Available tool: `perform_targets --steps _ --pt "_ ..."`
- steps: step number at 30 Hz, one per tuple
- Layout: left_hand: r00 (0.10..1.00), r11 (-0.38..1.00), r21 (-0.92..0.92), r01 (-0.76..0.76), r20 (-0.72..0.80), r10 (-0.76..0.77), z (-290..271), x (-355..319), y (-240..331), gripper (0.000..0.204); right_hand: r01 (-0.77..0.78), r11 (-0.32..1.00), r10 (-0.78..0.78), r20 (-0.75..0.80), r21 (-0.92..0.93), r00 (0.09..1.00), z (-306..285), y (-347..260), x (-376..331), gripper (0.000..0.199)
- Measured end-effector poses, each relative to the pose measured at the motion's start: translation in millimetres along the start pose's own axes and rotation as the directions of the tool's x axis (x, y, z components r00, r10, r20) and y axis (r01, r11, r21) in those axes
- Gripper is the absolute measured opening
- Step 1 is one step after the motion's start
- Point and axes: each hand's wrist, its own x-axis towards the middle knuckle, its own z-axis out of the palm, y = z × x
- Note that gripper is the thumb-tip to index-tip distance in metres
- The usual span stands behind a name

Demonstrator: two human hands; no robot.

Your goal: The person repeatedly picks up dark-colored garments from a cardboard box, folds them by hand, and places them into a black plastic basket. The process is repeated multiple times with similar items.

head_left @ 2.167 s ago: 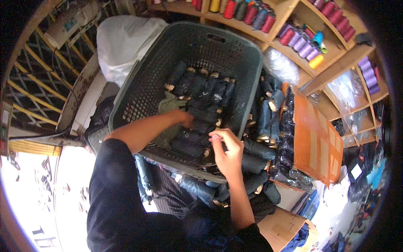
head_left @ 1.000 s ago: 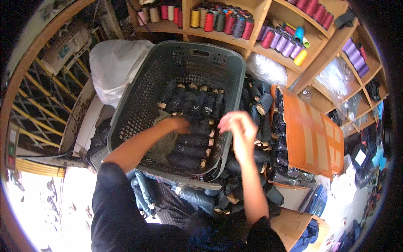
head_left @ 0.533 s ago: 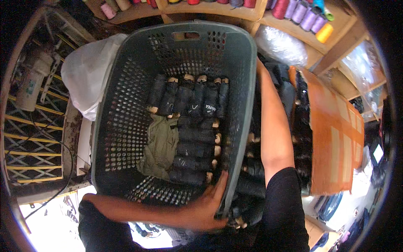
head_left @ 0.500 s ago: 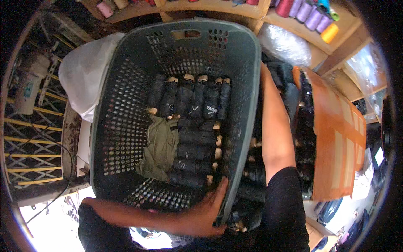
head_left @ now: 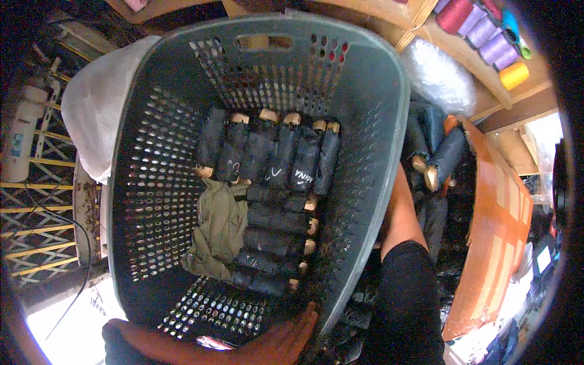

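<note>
A large dark green-grey plastic basket (head_left: 383, 201) with perforated walls stands in front of me. Inside it lie several dark rolled bundles (head_left: 277, 225) with tan ends, some upright along the far side, others crosswise nearer me. A crumpled olive cloth (head_left: 216, 228) rests beside them on the left. My left hand (head_left: 283, 334) reaches across the near side, its fingers stretched flat along the basket's wall at the near right corner. My right forearm (head_left: 401, 213) runs up along the basket's outer right side; the hand is hidden behind the wall.
More dark rolls (head_left: 447, 158) lie right of the basket, beside an orange-brown taped carton (head_left: 496, 243). Thread cones (head_left: 486, 36) fill a wooden shelf (head_left: 426, 12) at the far right. A white sack (head_left: 97, 109) and a metal lattice gate (head_left: 45, 207) are on the left.
The basket appears larger and nearer, its right rim farther right. My left hand has shifted down and left. More rolls show right of the basket.
</note>
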Motion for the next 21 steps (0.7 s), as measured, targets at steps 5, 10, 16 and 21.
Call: perform_targets --steps 5,10,16,21 --pt "0.999 0.994 0.106 -0.01 -0.039 0.014 12 -5 6 0.112 0.005 1.0 -0.005 -0.029 -0.004 1.0 -22 -8 -31 0.042" --pt "1.0 0.974 0.224 -0.022 -0.003 0.024 22 -5 12 0.112 0.014 1.0 -0.017 -0.137 -0.028 0.99 -71 5 -101 0.044" --pt "0.995 0.946 0.321 0.05 0.061 -0.073 25 7 24 0.107 -0.083 0.985 0.111 -0.187 0.154 0.976 -158 19 -313 0.055" --pt "0.989 0.934 0.358 -0.019 -0.13 0.07 32 -15 6 0.1 -0.027 0.985 0.109 -0.49 0.172 0.865 -97 -33 -446 0.034"
